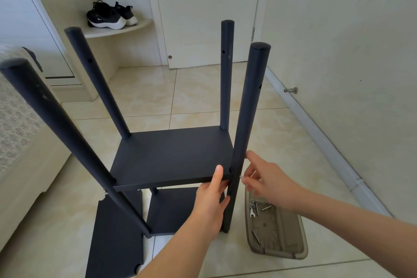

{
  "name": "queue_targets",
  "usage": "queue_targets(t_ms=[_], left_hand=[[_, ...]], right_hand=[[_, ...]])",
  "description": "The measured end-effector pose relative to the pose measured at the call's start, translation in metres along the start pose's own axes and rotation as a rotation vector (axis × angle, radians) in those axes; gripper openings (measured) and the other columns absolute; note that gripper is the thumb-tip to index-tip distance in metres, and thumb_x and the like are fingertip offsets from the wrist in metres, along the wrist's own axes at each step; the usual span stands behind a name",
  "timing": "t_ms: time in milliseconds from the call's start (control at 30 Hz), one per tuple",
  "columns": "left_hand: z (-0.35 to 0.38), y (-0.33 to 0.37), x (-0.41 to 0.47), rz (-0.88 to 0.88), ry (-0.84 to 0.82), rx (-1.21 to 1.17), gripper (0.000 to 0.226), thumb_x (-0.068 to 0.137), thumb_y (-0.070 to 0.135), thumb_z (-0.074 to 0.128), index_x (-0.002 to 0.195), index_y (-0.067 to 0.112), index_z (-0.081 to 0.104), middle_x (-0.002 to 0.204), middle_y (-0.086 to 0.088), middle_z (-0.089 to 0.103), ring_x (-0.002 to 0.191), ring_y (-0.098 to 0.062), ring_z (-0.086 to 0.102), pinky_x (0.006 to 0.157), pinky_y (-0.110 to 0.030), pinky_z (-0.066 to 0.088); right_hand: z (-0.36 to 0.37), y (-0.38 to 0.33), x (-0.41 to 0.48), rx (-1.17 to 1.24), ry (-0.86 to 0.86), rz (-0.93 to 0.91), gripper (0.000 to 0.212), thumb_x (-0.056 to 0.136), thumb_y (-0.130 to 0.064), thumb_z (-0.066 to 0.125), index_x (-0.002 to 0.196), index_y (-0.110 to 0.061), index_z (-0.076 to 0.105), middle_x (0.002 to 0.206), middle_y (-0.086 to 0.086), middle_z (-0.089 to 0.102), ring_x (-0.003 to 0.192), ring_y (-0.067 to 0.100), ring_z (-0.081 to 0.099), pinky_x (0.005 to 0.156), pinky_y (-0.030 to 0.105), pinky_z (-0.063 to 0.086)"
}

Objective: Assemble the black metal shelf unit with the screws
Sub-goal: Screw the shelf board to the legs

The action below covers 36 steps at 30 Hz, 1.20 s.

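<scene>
The black shelf unit stands on the tiled floor with four upright black posts. A black shelf board (173, 156) sits partway up between them, above a lower board (173, 212). My left hand (211, 201) grips the shelf board's near right corner, thumb on top, beside the near right post (246, 131). My right hand (266, 180) pinches a silver screw (241, 176) at the post's outer side, level with the shelf edge. The screw's tip is hidden against the post.
A grey plastic tray (291, 232) on the floor to the right holds several loose screws (256, 206). Another black board (112, 241) lies flat at the left. A bed edge (27, 165) is at far left; the wall and baseboard (327, 142) run along the right.
</scene>
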<state>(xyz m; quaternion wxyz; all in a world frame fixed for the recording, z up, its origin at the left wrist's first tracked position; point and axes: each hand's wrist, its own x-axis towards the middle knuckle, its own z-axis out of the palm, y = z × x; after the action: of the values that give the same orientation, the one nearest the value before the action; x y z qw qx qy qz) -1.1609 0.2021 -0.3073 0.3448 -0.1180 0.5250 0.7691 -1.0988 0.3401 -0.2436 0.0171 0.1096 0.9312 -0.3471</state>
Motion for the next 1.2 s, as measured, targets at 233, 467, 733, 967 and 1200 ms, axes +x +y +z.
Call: queue_targets(t_ms=[233,467,733,967,1200], left_hand=[[0.0,0.003,-0.002,-0.005,-0.019,-0.006,0.036,0.093,0.047,0.065,0.114,0.018,0.064,0.093,0.01,0.078,0.107,-0.009,0.065,0.105,-0.039,0.044],[0.002,0.006,-0.005,-0.012,-0.011,0.0,0.028,0.095,0.045,0.064,0.106,0.02,0.06,0.074,0.019,0.075,0.094,-0.004,0.065,0.104,-0.038,0.043],[-0.002,0.012,-0.009,0.009,-0.045,0.046,0.036,0.094,0.048,0.061,0.113,0.017,0.067,0.096,0.007,0.079,0.093,-0.011,0.074,0.067,-0.02,0.053],[0.0,0.013,-0.012,-0.007,-0.016,0.042,0.039,0.092,0.049,0.063,0.116,0.017,0.066,0.099,0.005,0.079,0.106,-0.015,0.07,0.082,-0.028,0.05],[-0.003,0.014,-0.01,-0.019,-0.011,0.017,0.037,0.091,0.046,0.067,0.117,0.019,0.066,0.099,0.007,0.079,0.1,-0.01,0.07,0.07,-0.025,0.049]], right_hand=[[-0.006,0.004,0.005,0.113,-0.068,-0.015,0.043,0.099,-0.017,0.056,0.136,-0.031,0.04,0.087,-0.005,0.065,0.074,0.006,0.067,0.063,0.017,0.055],[-0.006,0.006,0.012,0.117,-0.103,-0.003,0.049,0.098,-0.02,0.059,0.139,-0.035,0.036,0.091,-0.004,0.066,0.075,0.007,0.069,0.064,0.018,0.056],[-0.01,0.003,0.01,0.131,-0.182,-0.041,0.045,0.098,-0.016,0.057,0.13,-0.043,0.041,0.091,-0.003,0.068,0.076,0.01,0.069,0.07,0.023,0.057],[-0.006,0.002,0.009,0.079,-0.139,-0.018,0.048,0.1,-0.02,0.055,0.141,-0.038,0.037,0.092,-0.009,0.066,0.079,0.01,0.068,0.067,0.017,0.056],[-0.005,0.006,0.013,0.036,-0.085,-0.017,0.045,0.101,-0.023,0.053,0.137,-0.042,0.036,0.087,-0.014,0.065,0.077,-0.004,0.064,0.06,0.006,0.047]])
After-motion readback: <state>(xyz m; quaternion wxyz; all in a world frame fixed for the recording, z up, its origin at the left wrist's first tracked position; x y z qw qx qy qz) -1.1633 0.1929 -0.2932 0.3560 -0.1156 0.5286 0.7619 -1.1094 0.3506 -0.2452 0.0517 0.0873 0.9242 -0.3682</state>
